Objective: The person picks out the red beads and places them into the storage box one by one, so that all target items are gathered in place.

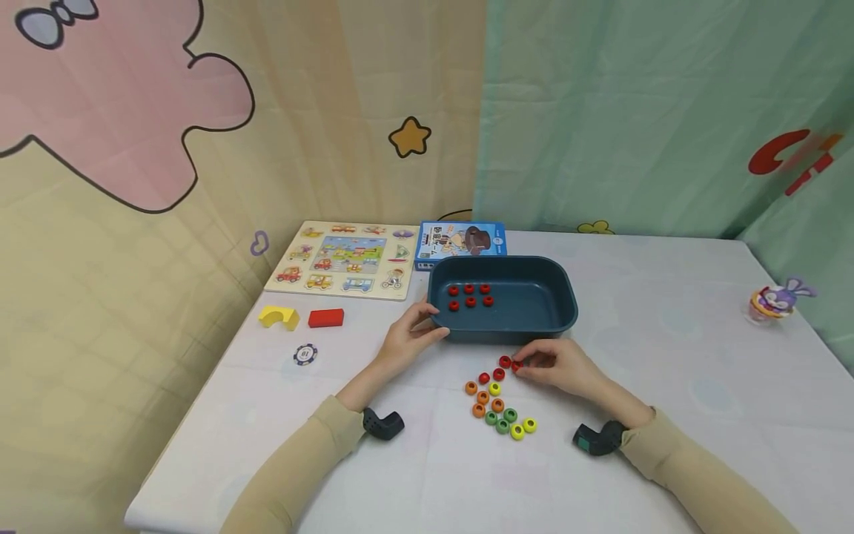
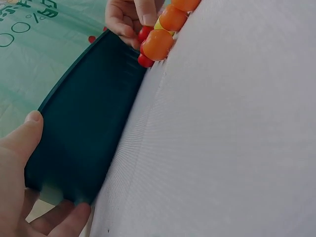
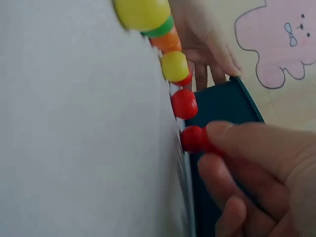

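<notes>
A dark teal plastic tray [image 1: 534, 298] sits on the table, with several red beads [image 1: 470, 302] in two rows inside its left part. My left hand [image 1: 405, 335] holds the tray's near left corner, thumb at the rim and fingers along the outer wall. In front of the tray, my right hand [image 1: 562, 365] pinches a red bead [image 3: 209, 141] between thumb and index finger. Close beside that bead are more red beads [image 1: 499, 374] on the table. Orange beads [image 1: 483, 397], green beads [image 1: 503, 426] and yellow beads [image 1: 517, 432] lie nearer to me.
Behind the tray lie a wooden picture puzzle [image 1: 400, 285] and a blue box [image 1: 497, 239]. Left of it are a yellow arch block [image 1: 279, 317], a red block [image 1: 326, 318] and a round chip [image 1: 305, 354]. A purple rabbit toy [image 1: 776, 298] stands far right.
</notes>
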A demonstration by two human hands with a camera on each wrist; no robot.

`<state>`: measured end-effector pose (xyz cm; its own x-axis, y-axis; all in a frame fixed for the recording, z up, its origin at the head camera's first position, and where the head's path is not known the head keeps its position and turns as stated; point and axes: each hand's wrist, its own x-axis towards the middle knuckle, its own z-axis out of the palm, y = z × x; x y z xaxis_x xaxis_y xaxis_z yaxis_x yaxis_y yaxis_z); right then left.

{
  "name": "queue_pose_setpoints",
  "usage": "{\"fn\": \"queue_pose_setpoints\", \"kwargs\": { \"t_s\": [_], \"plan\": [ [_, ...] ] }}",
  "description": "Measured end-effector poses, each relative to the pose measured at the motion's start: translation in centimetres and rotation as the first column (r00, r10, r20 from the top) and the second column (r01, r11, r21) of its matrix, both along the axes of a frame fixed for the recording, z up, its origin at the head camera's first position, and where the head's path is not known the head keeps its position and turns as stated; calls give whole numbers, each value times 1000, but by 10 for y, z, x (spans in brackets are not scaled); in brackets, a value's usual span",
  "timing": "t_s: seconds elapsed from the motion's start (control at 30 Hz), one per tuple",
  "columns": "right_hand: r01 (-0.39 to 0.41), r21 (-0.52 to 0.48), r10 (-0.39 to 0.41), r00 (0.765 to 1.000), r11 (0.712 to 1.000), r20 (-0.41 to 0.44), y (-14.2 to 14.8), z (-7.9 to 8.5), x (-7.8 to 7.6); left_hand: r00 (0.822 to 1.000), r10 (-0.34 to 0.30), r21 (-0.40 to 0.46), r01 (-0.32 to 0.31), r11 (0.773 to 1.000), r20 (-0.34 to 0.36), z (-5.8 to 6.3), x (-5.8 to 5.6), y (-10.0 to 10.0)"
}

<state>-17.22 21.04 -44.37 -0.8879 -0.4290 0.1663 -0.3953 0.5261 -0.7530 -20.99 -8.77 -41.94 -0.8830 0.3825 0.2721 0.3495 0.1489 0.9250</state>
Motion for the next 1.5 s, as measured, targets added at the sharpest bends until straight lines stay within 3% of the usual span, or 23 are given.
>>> {"fn": "queue_pose_setpoints", "kwargs": {
  "t_s": [0.13, 0.3, 0.43, 0.53, 0.63, 0.73, 0.87, 1.0, 1.2, 1.5],
  "plan": [
    [-124, -37, 124, 992, 992, 15, 1, 21, 4, 1000, -2, -7, 2, 1000, 3, 0, 1, -1],
    [-260, -90, 251, 963, 961, -101, -7, 71, -1, 1000, 2, 0, -2, 1000, -3, 1, 2, -2],
    [-227, -47, 222, 971, 973, -88, -17, 116, -19, 1000, 3, 6, -3, 1000, 11, 0, 3, -3],
    [-167, -14, 167, 986, 986, 28, -17, 127, -44, 1000, -1, 7, 0, 1000, 29, -2, 5, -4],
    [-134, 2, 133, 983, 991, 128, -12, 118, -79, 999, -9, 17, 8, 1000, 33, -3, 6, -4],
    [-108, 43, 99, 980, 993, 173, -8, 102, -110, 1000, -15, 26, 15, 1000, 20, -4, 6, -5],
    [-113, 114, 88, 975, 987, 203, -6, 84, -135, 1000, -25, 30, 25, 999, 0, -5, 6, -4],
    [-140, 195, 96, 971, 971, 221, -9, 70, -147, 1000, -26, 37, 26, 999, -4, -3, 6, -4],
    [-140, 315, 88, 981, 939, 174, -11, 57, -150, 999, -41, 46, 41, 998, -6, -2, 7, -2],
    [-131, 363, 66, 980, 923, 185, -13, 50, -152, 1000, -15, 20, 15, 1000, -8, -1, 8, -4]
  ]
}}
